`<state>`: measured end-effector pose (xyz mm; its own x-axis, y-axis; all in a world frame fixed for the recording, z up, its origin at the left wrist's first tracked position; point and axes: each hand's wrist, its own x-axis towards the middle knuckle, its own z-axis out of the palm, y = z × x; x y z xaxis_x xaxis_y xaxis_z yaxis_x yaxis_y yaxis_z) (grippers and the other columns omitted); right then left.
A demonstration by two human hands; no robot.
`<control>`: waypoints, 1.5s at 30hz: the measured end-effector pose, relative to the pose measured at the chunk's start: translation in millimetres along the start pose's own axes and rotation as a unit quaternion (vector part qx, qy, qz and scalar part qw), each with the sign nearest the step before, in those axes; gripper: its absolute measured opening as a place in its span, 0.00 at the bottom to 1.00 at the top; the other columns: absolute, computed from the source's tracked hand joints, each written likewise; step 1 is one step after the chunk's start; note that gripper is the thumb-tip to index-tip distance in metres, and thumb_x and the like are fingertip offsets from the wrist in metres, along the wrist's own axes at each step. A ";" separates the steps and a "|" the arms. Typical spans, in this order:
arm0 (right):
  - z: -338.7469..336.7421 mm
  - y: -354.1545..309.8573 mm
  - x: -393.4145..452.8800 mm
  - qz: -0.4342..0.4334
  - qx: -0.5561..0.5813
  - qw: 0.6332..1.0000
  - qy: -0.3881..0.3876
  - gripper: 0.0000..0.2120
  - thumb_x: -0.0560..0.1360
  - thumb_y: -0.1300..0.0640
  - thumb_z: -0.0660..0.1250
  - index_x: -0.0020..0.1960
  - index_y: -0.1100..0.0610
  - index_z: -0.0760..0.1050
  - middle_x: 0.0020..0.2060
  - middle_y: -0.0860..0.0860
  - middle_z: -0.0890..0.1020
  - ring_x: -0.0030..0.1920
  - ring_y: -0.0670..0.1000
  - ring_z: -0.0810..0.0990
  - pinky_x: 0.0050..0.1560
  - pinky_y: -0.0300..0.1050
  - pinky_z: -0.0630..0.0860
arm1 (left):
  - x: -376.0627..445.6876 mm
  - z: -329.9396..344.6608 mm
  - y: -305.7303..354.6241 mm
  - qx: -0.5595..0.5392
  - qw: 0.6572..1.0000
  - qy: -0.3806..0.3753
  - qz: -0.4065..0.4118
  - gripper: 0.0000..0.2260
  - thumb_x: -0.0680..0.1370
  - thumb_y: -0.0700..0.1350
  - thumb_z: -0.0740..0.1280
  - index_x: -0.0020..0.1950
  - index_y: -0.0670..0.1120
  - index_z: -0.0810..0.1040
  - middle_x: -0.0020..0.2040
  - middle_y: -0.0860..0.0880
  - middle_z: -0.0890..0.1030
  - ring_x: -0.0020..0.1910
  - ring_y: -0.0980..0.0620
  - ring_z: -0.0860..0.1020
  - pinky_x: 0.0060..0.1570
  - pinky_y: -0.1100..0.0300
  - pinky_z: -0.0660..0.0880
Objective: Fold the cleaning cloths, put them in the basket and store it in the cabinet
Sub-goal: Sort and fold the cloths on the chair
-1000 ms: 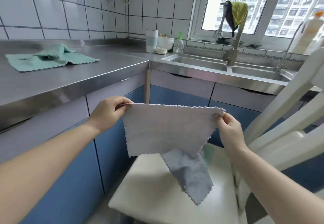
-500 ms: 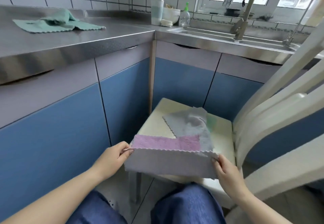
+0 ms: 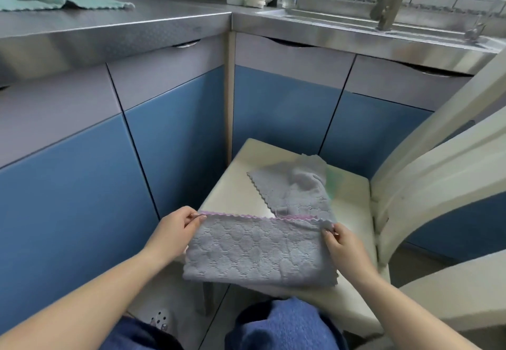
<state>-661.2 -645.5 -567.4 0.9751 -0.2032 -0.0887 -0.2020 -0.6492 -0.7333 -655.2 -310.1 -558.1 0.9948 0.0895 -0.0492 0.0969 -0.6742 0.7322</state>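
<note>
Folding's moved on: the grey cloth (image 3: 260, 251), half open with its pink side showing a moment ago, is now doubled over at lower centre, above the chair seat (image 3: 350, 204). Left hand (image 3: 175, 229) and right hand (image 3: 342, 243) each pinch a top corner. More cloths wait; no basket in sight.
</note>
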 end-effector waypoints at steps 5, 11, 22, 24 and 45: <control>8.5 0.8 26.8 0.008 -0.027 1.000 0.007 0.12 0.77 0.57 0.61 0.35 0.56 0.71 0.28 0.48 0.75 0.31 0.49 0.71 0.32 0.44 0.65 | 32.3 14.5 -3.3 0.036 0.999 -0.008 -0.011 0.09 0.79 0.52 0.62 0.44 0.49 0.75 0.37 0.53 0.80 0.38 0.53 0.76 0.38 0.57 0.72; 16.7 10.0 38.6 0.011 -0.066 0.998 0.013 0.14 0.77 0.56 0.63 0.33 0.54 0.68 0.29 0.45 0.74 0.35 0.53 0.73 0.33 0.38 0.65 | 49.3 22.9 -9.5 0.055 0.998 0.001 -0.029 0.10 0.78 0.55 0.63 0.42 0.51 0.74 0.36 0.52 0.79 0.37 0.52 0.77 0.38 0.54 0.73; 18.8 6.7 40.6 0.004 -0.061 0.998 0.011 0.07 0.76 0.53 0.65 0.41 0.53 0.73 0.38 0.49 0.79 0.43 0.55 0.77 0.37 0.45 0.65 | 49.4 22.9 -9.4 0.074 0.997 -0.003 -0.033 0.07 0.77 0.50 0.66 0.41 0.49 0.73 0.32 0.52 0.74 0.32 0.53 0.71 0.31 0.59 0.65; 16.3 5.3 39.4 -0.003 -0.066 0.997 0.032 0.07 0.76 0.52 0.65 0.51 0.53 0.74 0.42 0.49 0.78 0.44 0.53 0.76 0.41 0.44 0.65 | 49.5 22.0 -10.0 0.055 0.997 -0.010 -0.049 0.07 0.76 0.50 0.68 0.44 0.48 0.73 0.35 0.52 0.75 0.35 0.53 0.72 0.33 0.59 0.67; 77.3 4.5 3.6 -0.334 -0.373 0.864 -0.058 0.25 0.78 0.40 0.49 0.69 0.48 0.70 0.68 0.49 0.73 0.68 0.49 0.71 0.69 0.50 0.59 | -2.1 94.5 3.0 0.355 0.917 -0.069 0.168 0.33 0.75 0.61 0.42 0.75 0.46 0.61 0.76 0.48 0.58 0.75 0.49 0.58 0.74 0.53 0.50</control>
<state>-651.6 -592.5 -623.0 0.8906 0.4466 0.0867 0.4492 -0.8934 -0.0123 -653.9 -381.6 -620.0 0.9624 -0.2706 -0.0235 -0.2672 -0.9588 0.0967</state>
